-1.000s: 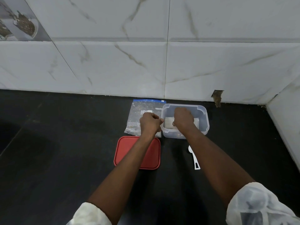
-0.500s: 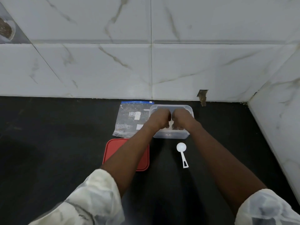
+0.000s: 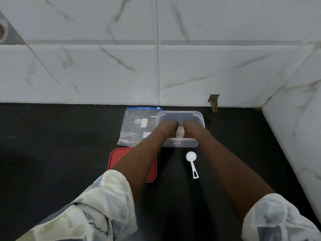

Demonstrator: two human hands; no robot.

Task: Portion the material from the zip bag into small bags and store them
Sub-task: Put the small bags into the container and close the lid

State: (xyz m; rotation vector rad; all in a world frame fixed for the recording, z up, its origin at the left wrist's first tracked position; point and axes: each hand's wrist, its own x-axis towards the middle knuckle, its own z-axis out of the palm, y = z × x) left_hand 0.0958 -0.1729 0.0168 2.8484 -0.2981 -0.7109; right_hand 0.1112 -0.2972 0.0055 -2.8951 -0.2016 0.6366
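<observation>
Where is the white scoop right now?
Head view: the white scoop lies on the black counter, just on the near side of the clear container and right of the red lid, bowl end toward the container.

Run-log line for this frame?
left hand, right hand: in clear container at small bag, grip hidden | zip bag: left of container | red lid, scoop: idle

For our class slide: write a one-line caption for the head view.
Left hand and right hand reach into the clear container; zip bag beside it, red lid and white scoop nearer.
</observation>
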